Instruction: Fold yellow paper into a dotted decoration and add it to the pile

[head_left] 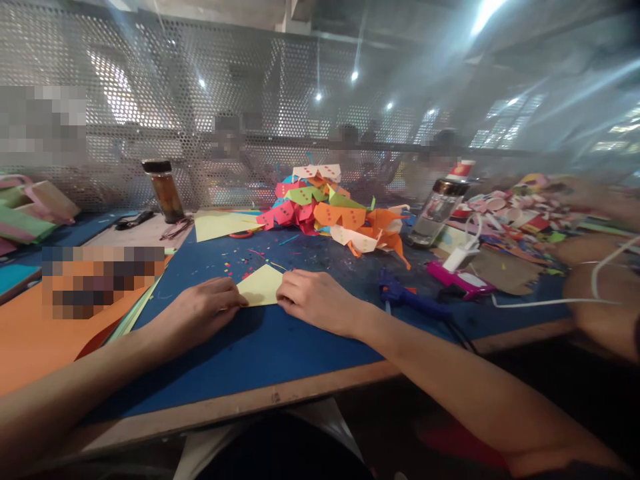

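Note:
A pale yellow folded paper, triangular in outline, lies on the blue table top. My left hand rests on its left edge with fingers curled and pressed down on the paper. From the other side, my right hand presses the right corner with bent fingers. Both hands hold the sheet flat against the table between them. The near part of the paper is hidden under my fingers.
A heap of folded coloured paper pieces sits behind. A blue glue gun, a pink phone with a white charger, two bottles, yellow sheets and orange sheets surround it. Another person's arm is at right.

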The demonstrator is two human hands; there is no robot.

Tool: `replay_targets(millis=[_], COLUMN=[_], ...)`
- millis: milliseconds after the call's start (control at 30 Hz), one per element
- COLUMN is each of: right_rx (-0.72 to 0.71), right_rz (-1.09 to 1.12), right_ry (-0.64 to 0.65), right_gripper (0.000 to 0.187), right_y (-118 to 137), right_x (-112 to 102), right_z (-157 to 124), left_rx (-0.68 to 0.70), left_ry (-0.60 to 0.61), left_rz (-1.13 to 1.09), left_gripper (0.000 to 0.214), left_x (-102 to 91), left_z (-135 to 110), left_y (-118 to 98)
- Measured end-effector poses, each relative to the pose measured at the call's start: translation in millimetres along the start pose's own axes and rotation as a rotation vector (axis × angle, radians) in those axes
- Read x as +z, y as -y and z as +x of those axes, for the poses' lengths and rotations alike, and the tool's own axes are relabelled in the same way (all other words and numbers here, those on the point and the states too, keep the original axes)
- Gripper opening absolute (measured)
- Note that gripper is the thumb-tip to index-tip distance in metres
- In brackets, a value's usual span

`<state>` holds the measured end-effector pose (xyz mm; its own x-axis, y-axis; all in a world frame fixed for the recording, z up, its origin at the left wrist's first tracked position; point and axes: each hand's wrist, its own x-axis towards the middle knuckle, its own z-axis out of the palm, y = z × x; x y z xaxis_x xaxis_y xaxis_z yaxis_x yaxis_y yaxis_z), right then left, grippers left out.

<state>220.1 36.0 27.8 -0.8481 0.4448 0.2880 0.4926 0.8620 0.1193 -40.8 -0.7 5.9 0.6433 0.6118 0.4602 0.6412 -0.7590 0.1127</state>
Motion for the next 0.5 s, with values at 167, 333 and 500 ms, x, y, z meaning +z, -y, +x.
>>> replay_targets(millis=[167,333,500], right_rx=[0.009,0.010,0.010], right_rz=[-0.018,-0.008,0.013], right_ry=[-0.016,-0.013,0.002], right_gripper=[0.017,0.017,0.017], right_y=[1,0,-1], right_x=[1,1,1], right_z=[0,1,1], left_rx=[-0.021,-0.041,-0.065], left_ry=[-0.008,0.001,0.010], left_rz=[0.023,-0.040,-0.072], left_gripper=[0.022,0.020,0.019], left_x=[-2.9,-1.4,0.3], left_z=[3,1,-3], left_y=[-4,2,7])
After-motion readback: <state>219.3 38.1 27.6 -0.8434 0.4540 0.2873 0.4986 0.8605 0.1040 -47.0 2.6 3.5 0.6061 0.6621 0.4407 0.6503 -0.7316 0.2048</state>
